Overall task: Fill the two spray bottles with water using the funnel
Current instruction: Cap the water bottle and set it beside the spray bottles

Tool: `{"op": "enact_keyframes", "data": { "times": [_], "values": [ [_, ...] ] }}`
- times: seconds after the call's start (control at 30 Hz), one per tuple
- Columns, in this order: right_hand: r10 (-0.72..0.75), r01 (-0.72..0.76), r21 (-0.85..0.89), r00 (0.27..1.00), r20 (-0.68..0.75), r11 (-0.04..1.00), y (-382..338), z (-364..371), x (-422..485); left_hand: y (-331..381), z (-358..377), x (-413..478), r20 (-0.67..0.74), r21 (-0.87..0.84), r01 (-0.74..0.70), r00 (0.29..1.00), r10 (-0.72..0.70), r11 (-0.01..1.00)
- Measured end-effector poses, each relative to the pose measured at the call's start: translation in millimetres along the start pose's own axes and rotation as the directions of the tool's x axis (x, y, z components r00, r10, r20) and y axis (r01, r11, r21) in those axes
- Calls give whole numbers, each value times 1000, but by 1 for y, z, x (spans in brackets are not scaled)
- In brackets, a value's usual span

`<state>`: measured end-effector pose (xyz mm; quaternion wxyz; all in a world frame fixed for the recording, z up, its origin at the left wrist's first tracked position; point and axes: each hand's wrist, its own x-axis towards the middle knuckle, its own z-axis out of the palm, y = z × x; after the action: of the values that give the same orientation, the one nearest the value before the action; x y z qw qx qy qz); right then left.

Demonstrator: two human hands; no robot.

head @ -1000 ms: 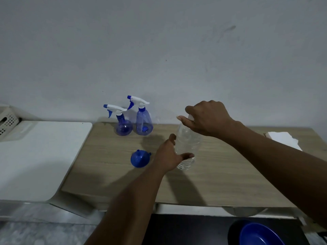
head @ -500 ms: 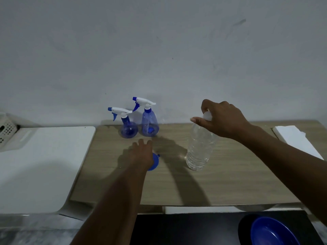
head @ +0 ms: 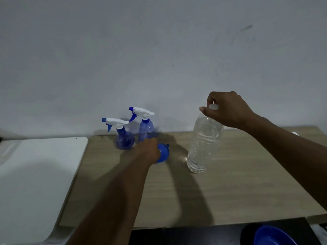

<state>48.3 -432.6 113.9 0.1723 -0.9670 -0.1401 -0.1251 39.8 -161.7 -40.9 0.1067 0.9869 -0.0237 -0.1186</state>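
Noted: cap (head: 213, 106) of water bottle (head: 205, 144) pinched by right hand (head: 228, 108); blue funnel (head: 164, 152), on worktop (head: 247, 183) before the spray bottles (head: 123, 139), covered by left hand (head: 147, 152), grip indiscernible. The funnel is best lifted by its rim.

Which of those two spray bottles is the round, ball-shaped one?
The left spray bottle: its body is a globe, while the right spray bottle stands taller and slimmer.

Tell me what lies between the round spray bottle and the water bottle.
The head view shows the left hand at the blue funnel there, with the taller spray bottle just behind them.
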Motion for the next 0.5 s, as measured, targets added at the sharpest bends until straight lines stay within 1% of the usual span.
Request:
{"op": "enact_keyframes", "data": {
  "times": [0.1, 0.17, 0.3, 0.43, 0.5],
  "values": [
    [-15, 15, 3, 1000, -7, 1000, 9, -4, 27, 17, -10, 31, -62, -17, -45, 997, 44, 999],
    [-27, 27, -2, 1000, -7, 1000, 14, -5, 46, 28, -13, 47, -70, -4, -60, 996, 59, 998],
    [-22, 22, -6, 1000, -6, 1000, 21, -1, 78, 43, -15, 69, -51, 53, -81, 995, 84, 995],
    [29, -30, 24, 999, 34, 999, 30, 14, 93, 51, -9, 87, -27, 124, -79, 996, 83, 989],
    [46, -46, 43, 999, 19, 998, 34, 21, 96, 54, -7, 94, -26, 149, -69, 997, 74, 986]
  ]
}}
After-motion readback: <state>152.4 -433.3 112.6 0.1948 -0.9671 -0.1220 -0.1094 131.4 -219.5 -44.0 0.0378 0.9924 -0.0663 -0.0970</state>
